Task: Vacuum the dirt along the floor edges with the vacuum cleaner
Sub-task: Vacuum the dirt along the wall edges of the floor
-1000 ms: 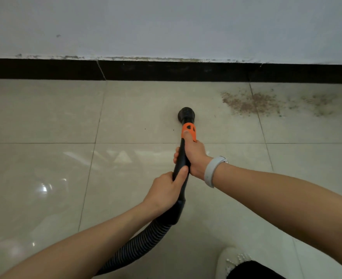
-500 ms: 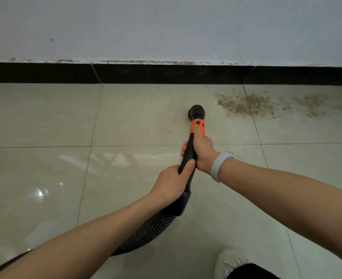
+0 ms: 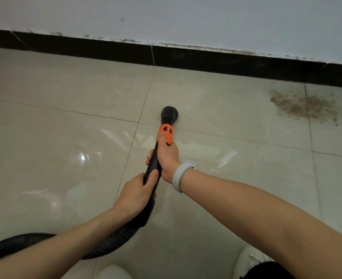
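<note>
A black vacuum wand with an orange collar [image 3: 165, 133] ends in a round black nozzle [image 3: 169, 113] resting on the beige tiled floor [image 3: 65, 109]. My right hand [image 3: 167, 156] grips the wand just behind the orange collar, thumb on the collar. My left hand [image 3: 135, 195] grips the wand lower down, where the ribbed black hose [image 3: 113, 241] joins. A patch of brown dirt [image 3: 303, 105] lies on the floor at the right, near the black skirting [image 3: 226, 61]. A few dark specks sit just right of the nozzle.
A white wall [image 3: 186, 17] rises above the skirting. The hose loops off to the lower left. A grey band [image 3: 178, 176] is on my right wrist. White shoes [image 3: 248, 258] show at the bottom edge.
The view has swung left and tilted, so the dirt patch now sits farther right of the nozzle. Both hands keep the same hold on the wand. More hose shows at the lower left.
</note>
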The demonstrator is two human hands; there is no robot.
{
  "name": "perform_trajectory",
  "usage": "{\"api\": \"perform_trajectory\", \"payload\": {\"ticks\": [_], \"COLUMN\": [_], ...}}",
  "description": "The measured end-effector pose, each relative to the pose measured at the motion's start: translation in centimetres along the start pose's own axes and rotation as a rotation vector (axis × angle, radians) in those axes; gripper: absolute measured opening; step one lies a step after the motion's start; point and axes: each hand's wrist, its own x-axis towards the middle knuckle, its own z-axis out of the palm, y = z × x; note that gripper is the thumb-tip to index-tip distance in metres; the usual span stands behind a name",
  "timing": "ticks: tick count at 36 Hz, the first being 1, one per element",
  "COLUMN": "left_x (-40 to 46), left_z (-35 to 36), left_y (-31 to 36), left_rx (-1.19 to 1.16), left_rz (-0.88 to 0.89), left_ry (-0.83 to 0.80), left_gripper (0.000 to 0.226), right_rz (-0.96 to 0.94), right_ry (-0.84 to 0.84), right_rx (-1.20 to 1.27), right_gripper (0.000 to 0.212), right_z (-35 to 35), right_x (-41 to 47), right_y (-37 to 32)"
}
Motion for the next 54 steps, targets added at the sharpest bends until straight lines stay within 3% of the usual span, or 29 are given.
{"api": "perform_trajectory", "payload": {"ticks": [13, 21, 32, 41, 43, 48, 54], "left_x": [3.0, 3.1, 5.2, 4.6, 3.8, 0.2, -0.2], "left_z": [2.8, 7.1, 2.2, -4.8, -5.6, -4.2, -0.3], "left_y": [3.7, 6.0, 2.1, -3.9, -4.7, -5.6, -6.4], "left_rx": [0.156, 0.268, 0.393, 0.475, 0.414, -0.108, -0.173], "left_rz": [0.223, 0.37, 0.374, 0.284, 0.243, 0.111, 0.14], "left_ry": [-0.324, -0.535, -0.523, -0.453, -0.469, -0.587, -0.384], "left_gripper": [0.043, 0.052, 0.05, 0.055, 0.056, 0.057, 0.053], "right_rz": [-0.102, -0.148, -0.096, 0.018, 0.049, 0.082, 0.028], "right_ry": [0.34, 0.545, 0.516, 0.439, 0.419, 0.321, 0.244], "right_rx": [0.244, 0.414, 0.355, 0.119, 0.04, -0.231, -0.288], "right_gripper": [0.025, 0.029, 0.028, 0.031, 0.031, 0.024, 0.02], "right_z": [-6.3, -12.9, -13.0, -6.7, -5.6, -3.9, -1.3], "right_x": [-0.8, -2.2, 0.6, 3.9, 4.0, 4.1, 3.8], "right_y": [-2.0, -1.8, -2.7, 0.3, 0.6, -1.4, -1.7]}}
